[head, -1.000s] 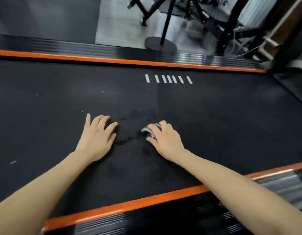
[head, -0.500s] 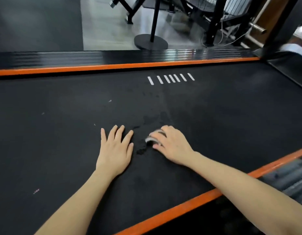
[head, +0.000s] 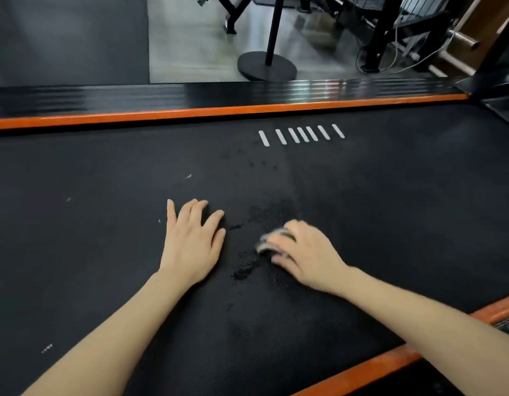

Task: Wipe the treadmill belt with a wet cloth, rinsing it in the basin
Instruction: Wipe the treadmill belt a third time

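The black treadmill belt [head: 104,224] fills most of the head view, with dark wet patches near its middle. My right hand [head: 307,252] grips a small bunched grey cloth [head: 266,242] and presses it on the belt; only the cloth's left edge shows under my curled fingers. My left hand [head: 191,241] lies flat on the belt just left of the wet patch, fingers straight. The basin is not in view.
Orange side rails run along the far edge [head: 219,111] and the near right edge [head: 361,370] of the belt. White stripe marks [head: 301,134] sit near the far rail. Beyond it stand a round black stand base [head: 266,68] and gym equipment frames.
My right hand with the cloth has slid slightly right and toward me over the wet patch. My left hand stays flat on the belt. The view has shifted.
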